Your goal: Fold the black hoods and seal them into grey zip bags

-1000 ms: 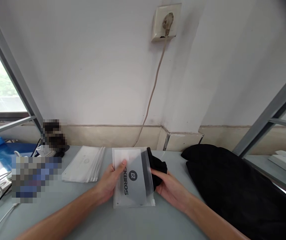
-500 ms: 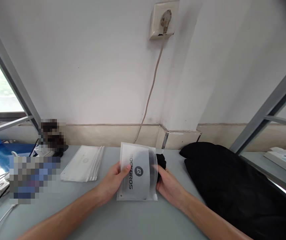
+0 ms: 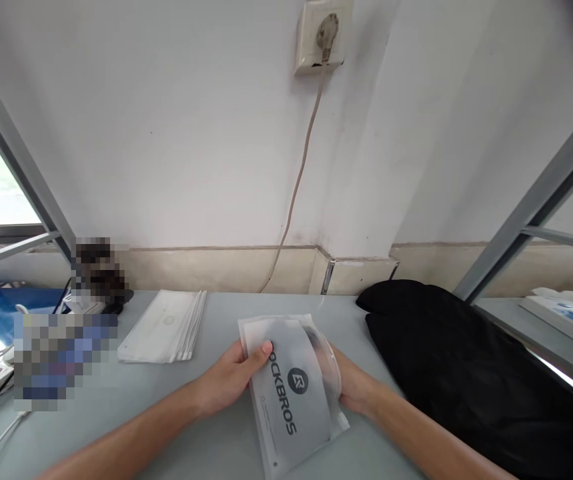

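Observation:
A frosted white zip bag (image 3: 286, 427) printed ROCKBROS stands tilted above the table in front of me, its open mouth bowed out to the right. My left hand (image 3: 239, 373) is closed on its left edge, thumb across the front and fingers behind. At the mouth, my right hand (image 3: 349, 380) reaches in or behind; its fingers are hidden by the bag, so what they hold does not show. The black cloth bundle seen earlier is out of sight.
Left on the grey table (image 3: 186, 427) lies a stack of similar zip bags (image 3: 161, 327). A large black cloth item (image 3: 456, 353) covers the right side. White cables (image 3: 1, 440) and a blurred patch (image 3: 66, 360) are at the far left. Metal frame bars (image 3: 531, 200) slant on both sides.
The bag has come lower and nearer, tilted, and its mouth has widened. My right hand has moved farther behind or into it, and the black cloth bundle has gone from view.

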### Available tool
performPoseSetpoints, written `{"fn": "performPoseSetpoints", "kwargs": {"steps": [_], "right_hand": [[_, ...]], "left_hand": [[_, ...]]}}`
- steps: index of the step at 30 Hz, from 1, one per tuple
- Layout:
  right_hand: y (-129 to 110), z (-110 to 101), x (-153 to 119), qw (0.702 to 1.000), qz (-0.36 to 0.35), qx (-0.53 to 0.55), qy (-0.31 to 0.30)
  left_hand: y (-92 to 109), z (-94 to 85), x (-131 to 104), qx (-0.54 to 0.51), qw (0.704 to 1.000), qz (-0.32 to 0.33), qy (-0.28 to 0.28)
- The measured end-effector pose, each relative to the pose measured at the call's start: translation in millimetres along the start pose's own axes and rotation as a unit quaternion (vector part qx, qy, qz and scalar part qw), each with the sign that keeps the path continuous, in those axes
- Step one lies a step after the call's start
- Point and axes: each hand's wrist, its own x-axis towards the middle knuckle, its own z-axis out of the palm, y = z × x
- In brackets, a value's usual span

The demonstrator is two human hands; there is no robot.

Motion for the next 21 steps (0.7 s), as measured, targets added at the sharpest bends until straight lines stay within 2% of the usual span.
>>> {"fn": "performPoseSetpoints", "kwargs": {"steps": [2,4,7,10,12,16,18,21], "right_hand": [[-1.0,2.5,1.4,1.000,-0.009,-0.001,0.026],[-1.7,3.6,2.4,0.999,-0.006,-0.001,0.046],[-1.5,2.6,2.7,0.998,0.019,0.009,0.055],[0.5,0.3,1.5,0.998,0.042,0.018,0.031],[3.0,-0.4,0.5,0.999,0.041,0.007,0.014],[6.3,1.1,-0.2,0.999,0.022,-0.009,0.024],[4.3,2.3,-0.4,0.999,0.014,-0.009,0.034],[-1.8,3.6,-0.6,0.999,0.005,-0.023,0.048]], "left_hand": [[-1.0,-1.1,1.1,0.004,1.000,0.010,-0.009],[-2.2,-3.0,2.7,0.007,1.000,0.020,0.006],[-2.4,-5.4,4.8,0.014,0.997,0.030,0.072],[-0.4,-5.0,4.7,0.022,0.991,0.038,0.125],[0.5,-3.1,3.1,0.018,0.994,0.033,0.104],[-2.9,1.0,0.4,0.006,0.999,0.034,-0.015],[-5.6,2.1,1.1,0.008,0.999,0.032,-0.023],[-7.5,2.3,3.8,0.014,1.000,0.016,0.003]]}}
